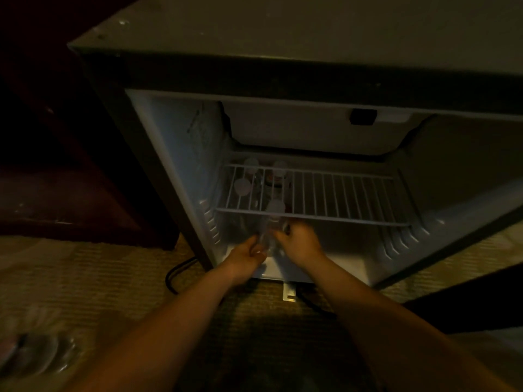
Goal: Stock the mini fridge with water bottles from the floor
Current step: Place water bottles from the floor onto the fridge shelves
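- Head view: a fridge (pixel 169 165) is standing open on a carpet (pixel 85 278), with a wire shelf (pixel 339 193) running across its middle and a freezer box (pixel 311 128) sitting above that
- A clear bottle (pixel 273 222) is standing roughly upright in the lower compartment, at the front left, its white cap showing just at the shelf's front edge
- The left hand (pixel 249 258) is reaching in from the left, its grip curling round the bottle's lower left side
- The right hand (pixel 300 244) is coming in from the right, its grip wrapping the bottle's right side a little higher up
- The back bottles (pixel 251 163) are standing under the shelf at the rear left, three pale caps showing through the wires
- The floor bottles (pixel 42 355) are lying on the carpet at the lower left, well apart from the fridge and too blurred to count
- A dark cable (pixel 175 275) is looping on the carpet just beside the fridge's left front corner
- A dark cabinet (pixel 56 165) is standing left of the fridge
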A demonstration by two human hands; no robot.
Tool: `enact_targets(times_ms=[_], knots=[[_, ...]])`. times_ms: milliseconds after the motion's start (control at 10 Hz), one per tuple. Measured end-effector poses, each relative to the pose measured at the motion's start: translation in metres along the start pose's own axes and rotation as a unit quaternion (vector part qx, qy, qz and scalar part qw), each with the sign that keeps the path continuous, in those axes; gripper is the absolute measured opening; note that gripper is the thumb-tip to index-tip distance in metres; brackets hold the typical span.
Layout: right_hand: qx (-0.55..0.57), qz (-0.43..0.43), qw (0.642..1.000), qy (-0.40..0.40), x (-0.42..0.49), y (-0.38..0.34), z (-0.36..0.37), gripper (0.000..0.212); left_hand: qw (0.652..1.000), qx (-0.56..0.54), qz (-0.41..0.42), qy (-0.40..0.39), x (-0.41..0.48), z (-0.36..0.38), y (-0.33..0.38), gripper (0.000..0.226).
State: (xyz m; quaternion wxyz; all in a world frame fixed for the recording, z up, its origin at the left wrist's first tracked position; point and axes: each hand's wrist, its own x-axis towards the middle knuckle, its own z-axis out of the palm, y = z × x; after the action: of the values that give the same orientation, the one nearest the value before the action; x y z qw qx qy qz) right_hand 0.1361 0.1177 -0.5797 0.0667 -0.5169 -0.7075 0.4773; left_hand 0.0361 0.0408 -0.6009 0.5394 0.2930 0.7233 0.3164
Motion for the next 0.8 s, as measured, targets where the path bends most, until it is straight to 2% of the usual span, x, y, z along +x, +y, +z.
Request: enact_targets(times_ms=[200,400,500,600,800], knots=[[0.012,0.069,0.998,-0.010,0.020,0.000,0.001,0.042,1.000,-0.024,-0.001,0.003,0.016,-0.005,0.007,0.040],[-0.011,0.107,0.992,-0.063,0.038,-0.008,0.001,0.044,0.999,0.021,0.022,0.028,0.027,-0.003,0.018,0.042],[0.001,0.119,0.991,-0.059,0.041,-0.004,0.004,0.042,0.999,0.036,0.012,0.029,0.029,-0.006,0.017,0.040],[-0.030,0.088,0.995,-0.048,0.037,-0.004,0.007,0.043,0.998,0.052,0.025,0.025,0.023,-0.008,0.015,0.040],[0.000,0.029,0.999,0.020,0.014,0.006,0.001,0.044,0.997,0.070,0.038,0.020,0.001,-0.010,0.009,0.038]])
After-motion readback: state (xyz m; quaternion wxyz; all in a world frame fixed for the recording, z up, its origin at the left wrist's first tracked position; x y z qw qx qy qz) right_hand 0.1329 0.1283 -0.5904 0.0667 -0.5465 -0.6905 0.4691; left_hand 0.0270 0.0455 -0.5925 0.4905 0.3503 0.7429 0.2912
